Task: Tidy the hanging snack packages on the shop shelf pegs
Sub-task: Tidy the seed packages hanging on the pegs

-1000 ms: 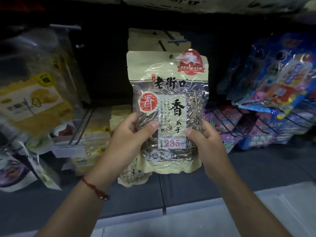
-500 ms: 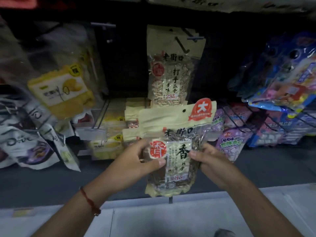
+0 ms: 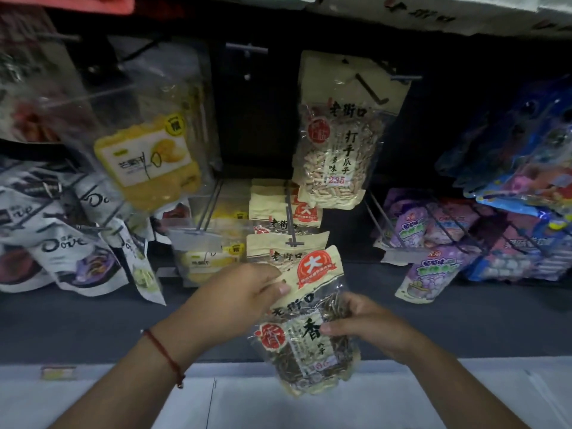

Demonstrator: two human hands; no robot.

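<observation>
I hold a cream pack of dark sunflower seeds with a red round seal, tilted, low in front of the shelf. My left hand pinches its upper left edge with the thumb on the front. My right hand grips its right side, thumb on the label. Just above its top, a lower peg carries more packs of the same kind. A pale-seed pack hangs from an upper peg.
Yellow dried-mango bags and Dove bags hang to the left. Purple candy packs and blue packs hang on the right. A bare peg sticks out at the upper middle. A dark shelf floor and a white front ledge lie below.
Both hands brought the dark-seed pack down from the upper peg level to in front of the lower peg. It tilted, and my left hand shifted up to its top edge.
</observation>
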